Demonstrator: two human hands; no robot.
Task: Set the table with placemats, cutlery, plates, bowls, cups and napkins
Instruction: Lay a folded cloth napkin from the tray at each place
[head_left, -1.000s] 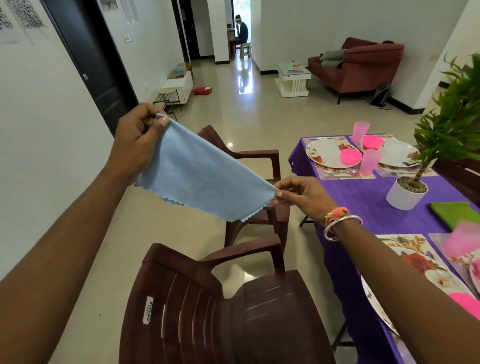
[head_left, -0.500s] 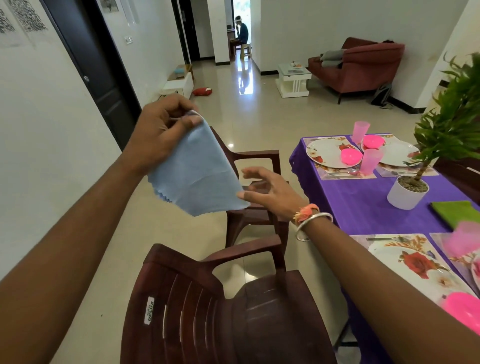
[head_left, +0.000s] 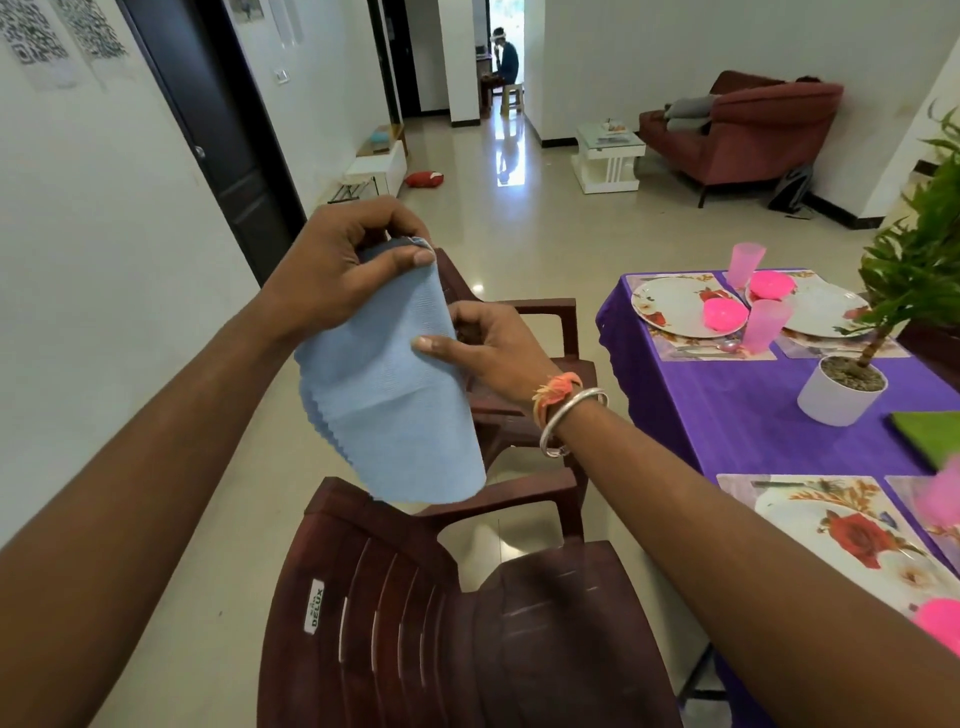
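A light blue napkin (head_left: 395, 405) hangs folded in the air above the brown chairs. My left hand (head_left: 343, 270) pinches its top corners between thumb and fingers. My right hand (head_left: 483, 348) pinches the napkin's right edge lower down, thumb on the front. On the purple table (head_left: 727, 415) to the right lie floral placemats with white plates (head_left: 675, 306), pink bowls (head_left: 724, 314) and pink cups (head_left: 763, 322). A nearer flowered plate (head_left: 852, 535) sits on its placemat at the lower right.
Two brown plastic chairs (head_left: 467, 634) stand below my hands, beside the table. A potted plant (head_left: 841, 389) and a green napkin (head_left: 930, 434) sit on the table. Behind are a red sofa (head_left: 753, 130), a white side table (head_left: 608, 161) and a seated person (head_left: 504, 57) in the far doorway.
The napkin was stretched open between both hands; my right hand let its corner go, my left brought the corners together, and my right now pinches the folded edge.
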